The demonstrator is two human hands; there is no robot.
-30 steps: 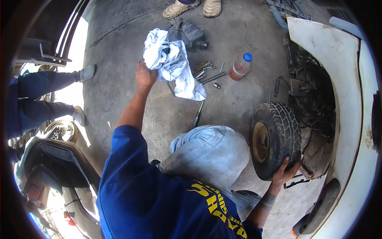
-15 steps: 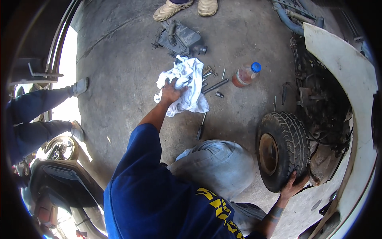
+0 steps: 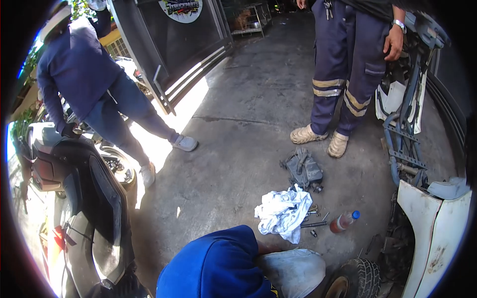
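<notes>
A crumpled white cloth (image 3: 280,213) lies on the floor beside scattered sockets and bars (image 3: 314,223). A bottle of reddish liquid with a blue cap (image 3: 343,222) stands to their right. My blue sleeve (image 3: 213,268) and pale trouser knee (image 3: 293,270) fill the lower middle. A sliver of my left forearm (image 3: 263,247) shows below the cloth; that hand is hidden behind my body and knee. My right hand is out of sight. The tire (image 3: 362,278) is cut off at the lower edge, right of my knee.
A grimy black housing (image 3: 301,169) lies beyond the cloth. A co-worker in striped work trousers (image 3: 338,84) stands ahead; another person (image 3: 79,69) stands left beside a motorcycle (image 3: 84,208). A white vehicle panel and frame (image 3: 420,233) flank the right. A dark gate (image 3: 179,44) stands open at back.
The view has swung up, showing the standing people and gate. My left hand, earlier on the cloth, and my right hand, earlier on the tire, have dropped from sight.
</notes>
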